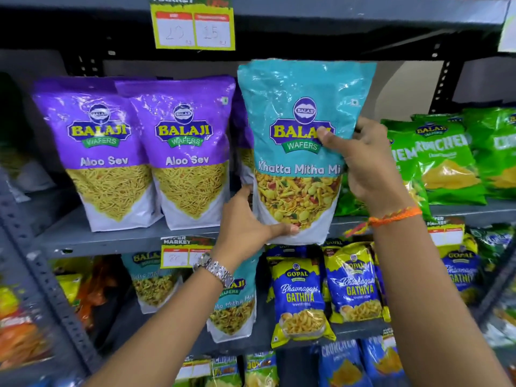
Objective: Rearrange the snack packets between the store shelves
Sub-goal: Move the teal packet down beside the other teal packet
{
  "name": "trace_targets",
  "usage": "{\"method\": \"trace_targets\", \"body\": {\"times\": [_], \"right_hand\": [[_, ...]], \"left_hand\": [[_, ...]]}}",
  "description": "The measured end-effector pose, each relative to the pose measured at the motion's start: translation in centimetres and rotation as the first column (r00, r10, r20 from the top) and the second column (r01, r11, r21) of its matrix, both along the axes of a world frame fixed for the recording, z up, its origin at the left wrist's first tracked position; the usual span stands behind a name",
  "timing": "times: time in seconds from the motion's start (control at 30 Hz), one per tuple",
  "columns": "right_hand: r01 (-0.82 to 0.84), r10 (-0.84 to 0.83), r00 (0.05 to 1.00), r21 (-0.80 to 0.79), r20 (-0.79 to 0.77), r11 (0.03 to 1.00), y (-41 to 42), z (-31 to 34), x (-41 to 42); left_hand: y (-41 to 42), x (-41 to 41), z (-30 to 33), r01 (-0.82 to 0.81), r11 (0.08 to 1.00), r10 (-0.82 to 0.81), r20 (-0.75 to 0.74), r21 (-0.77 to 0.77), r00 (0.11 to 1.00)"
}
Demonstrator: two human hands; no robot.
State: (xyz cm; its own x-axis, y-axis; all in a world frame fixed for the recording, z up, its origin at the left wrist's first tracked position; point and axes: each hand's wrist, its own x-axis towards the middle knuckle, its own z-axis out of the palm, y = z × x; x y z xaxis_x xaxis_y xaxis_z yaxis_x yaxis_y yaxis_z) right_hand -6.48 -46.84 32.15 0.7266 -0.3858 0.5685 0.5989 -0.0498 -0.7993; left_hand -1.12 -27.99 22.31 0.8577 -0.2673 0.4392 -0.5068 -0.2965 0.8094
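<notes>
A teal Khatta Mitha Mix packet (298, 113) stands upright at the front edge of the middle shelf (111, 241), held in both hands. My left hand (248, 222) grips its lower left corner, thumb across the white bottom. My right hand (365, 160) clasps its right edge, thumb over the logo. Two purple Aloo Sev packets (103, 152) (190, 152) stand to its left, and another purple packet is partly hidden behind it. More teal Khatta Mitha packets (234, 308) stand on the shelf below, behind my left wrist.
Green Crunchem packets (444, 160) lean on the middle shelf at the right. Blue and yellow Gopal Gathiya packets (301, 297) fill the lower shelf's right side. Price tags (192, 26) hang from the shelf edges. A perforated grey upright (42, 275) runs down the left.
</notes>
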Motion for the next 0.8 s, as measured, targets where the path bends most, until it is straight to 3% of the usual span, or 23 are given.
{"method": "trace_targets", "body": {"times": [0.17, 0.43, 0.8], "right_hand": [[-0.083, 0.083, 0.997, 0.016, 0.012, 0.996, 5.3, -1.6, -3.8], [-0.212, 0.205, 0.971, -0.052, -0.120, 0.976, 16.7, -11.1, -4.2], [-0.256, 0.228, 0.910, -0.036, -0.347, 0.966, 27.9, -26.0, 1.0]], "left_hand": [[6.3, -4.6, -1.7, 0.010, 1.000, -0.011, 0.037, 0.017, 0.999], [18.6, -9.0, -10.8, -0.141, 0.990, 0.142, -0.099, 0.016, 0.985], [29.4, -4.6, -24.9, -0.327, 0.935, 0.355, -0.308, 0.140, 0.883]]}}
